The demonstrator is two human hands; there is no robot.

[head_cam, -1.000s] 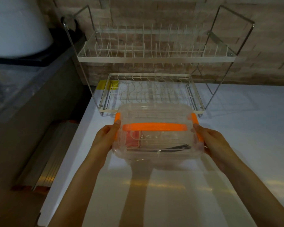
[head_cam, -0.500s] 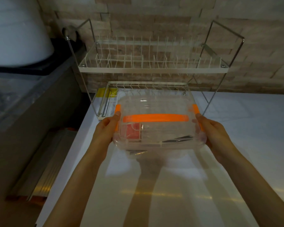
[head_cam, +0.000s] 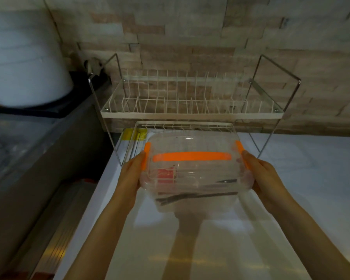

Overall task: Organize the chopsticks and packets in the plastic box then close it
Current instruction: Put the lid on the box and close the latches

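While both hands grasp its ends, clear plastic box [head_cam: 194,178] closed, orange latches; chopsticks [head_cam: 198,196] inside.

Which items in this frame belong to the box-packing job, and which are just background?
Part of the job:
- clear plastic box, lid on, orange clips
- dark chopsticks inside
- red packet inside
- left hand and right hand, gripping its ends

Just lying about:
- wire dish rack
- white counter
- brick wall
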